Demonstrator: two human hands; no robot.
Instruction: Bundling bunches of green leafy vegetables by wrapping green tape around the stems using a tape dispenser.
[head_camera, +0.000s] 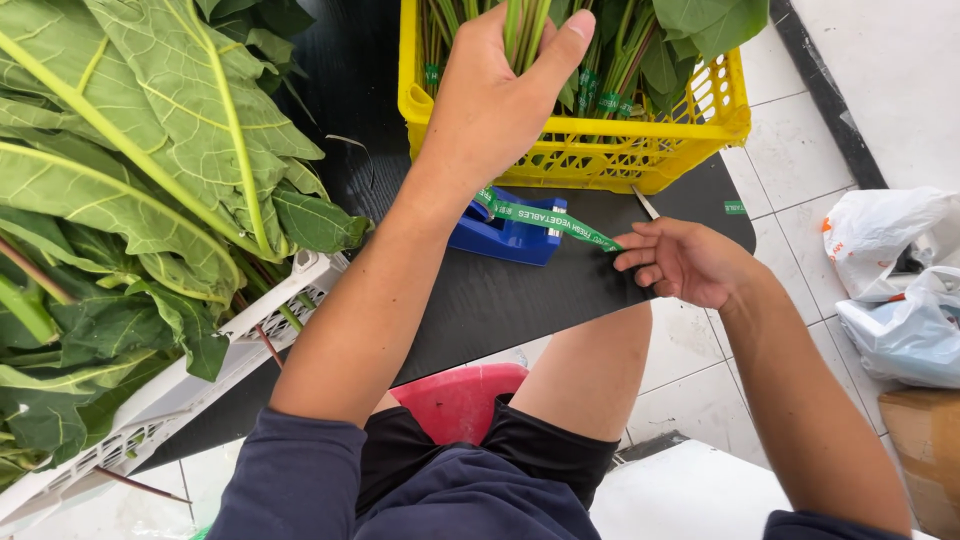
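My left hand (500, 90) grips a bundle of green stems (527, 28) over the yellow crate (640, 150), which holds more banded leafy bunches. My right hand (685, 262) pinches the end of a green printed tape strip (555, 222), pulled out taut from the blue tape dispenser (510, 235). The dispenser sits on the black tabletop (500, 300) just in front of the crate. A thin blade-like tool (645, 203) lies beside the crate, close to my right fingers.
A white crate (190, 385) piled with large green leaves (130, 170) fills the left side. A red stool (460, 400) shows under my legs. White plastic bags (890, 270) and a cardboard box (925, 450) lie on the tiled floor at right.
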